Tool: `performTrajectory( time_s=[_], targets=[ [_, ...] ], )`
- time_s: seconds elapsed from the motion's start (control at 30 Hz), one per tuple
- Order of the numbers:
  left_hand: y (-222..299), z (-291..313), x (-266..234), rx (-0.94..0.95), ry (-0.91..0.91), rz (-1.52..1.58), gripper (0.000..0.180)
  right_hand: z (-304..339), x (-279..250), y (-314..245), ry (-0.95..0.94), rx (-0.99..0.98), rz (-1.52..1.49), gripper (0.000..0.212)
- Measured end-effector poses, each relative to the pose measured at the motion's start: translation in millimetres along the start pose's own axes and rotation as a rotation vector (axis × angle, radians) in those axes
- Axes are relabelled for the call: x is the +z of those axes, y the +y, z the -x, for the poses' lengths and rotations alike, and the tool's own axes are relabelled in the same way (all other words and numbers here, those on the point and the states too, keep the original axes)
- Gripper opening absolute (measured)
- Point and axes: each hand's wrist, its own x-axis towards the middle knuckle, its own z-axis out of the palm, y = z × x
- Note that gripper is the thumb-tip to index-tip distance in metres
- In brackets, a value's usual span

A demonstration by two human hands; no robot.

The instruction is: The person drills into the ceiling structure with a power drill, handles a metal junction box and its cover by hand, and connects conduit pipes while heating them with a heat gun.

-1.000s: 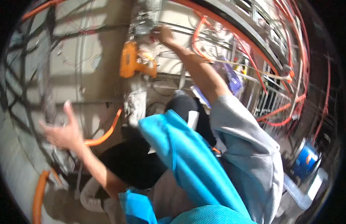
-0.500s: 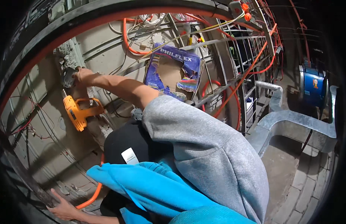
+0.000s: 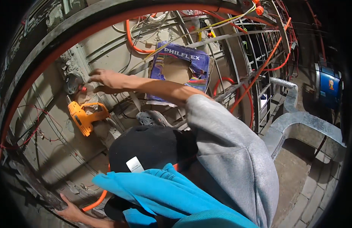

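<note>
My right hand point(image 3: 107, 80), reaching left in a grey sleeve, is empty with its fingers apart. Just left of its fingertips, a rounded grey object point(image 3: 72, 84) with a small red part lies on the ledge; its kind is unclear. Below that hand rests an orange pistol-shaped power tool point(image 3: 84, 118), its narrow metal tip pointing up and left. At lower left my left hand point(image 3: 71, 212) grips a dark metal beam point(image 3: 35, 186), with thumb and fingers over its edge.
A torn purple cardboard box point(image 3: 157, 72) lies past my right forearm. Orange conduit point(image 3: 96, 201) and loose wires point(image 3: 157, 22) run among metal framing. A dark frame bar point(image 3: 43, 53) arches across the top. At right stand a silver duct point(image 3: 305, 125) and a blue drum-shaped unit point(image 3: 329, 86).
My right hand has let go of the rounded grey object and drawn back to the right, fingers spreading. The view has shifted slightly. My left hand stays on the beam.
</note>
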Motion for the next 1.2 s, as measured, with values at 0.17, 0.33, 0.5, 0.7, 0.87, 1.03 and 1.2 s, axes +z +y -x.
performTrajectory(
  time_s=[0.17, 0.33, 0.5, 0.7, 0.87, 1.03, 1.2],
  targets=[
    [-15.1, -14.9, 3.2, 0.031, -0.058, 0.207, 0.103, 112.3, -133.4, -45.1, -0.240, 0.346, -0.530, 0.039],
    [52.2, 0.0, -55.0, 0.065, -0.092, 0.307, 0.079, 250.2, -248.0, 14.5, 0.079, 0.852, -0.584, 0.027],
    [54.4, 14.9, -74.4, 0.094, -0.018, 0.377, 0.072, 342.8, -292.3, 187.2, 0.875, 0.857, 0.058, 0.035],
    [49.5, 13.2, -78.1, 0.082, -0.105, 0.421, 0.065, 353.0, -349.6, 259.4, 0.807, 0.934, 0.536, 0.045],
    [42.3, 3.7, -53.3, 0.062, -0.165, 0.477, 0.064, 360.1, -397.8, 310.2, 0.513, 1.153, 0.578, 0.053],
    [22.9, -0.2, -42.8, 0.025, -0.184, 0.494, 0.063, 351.8, -402.0, 336.6, 0.454, 1.117, 0.520, 0.056],
    [23.4, -6.6, -17.6, 0.019, -0.240, 0.551, 0.062, 390.0, -434.1, 371.4, 0.371, 1.034, 0.713, 0.060]
  ],
)
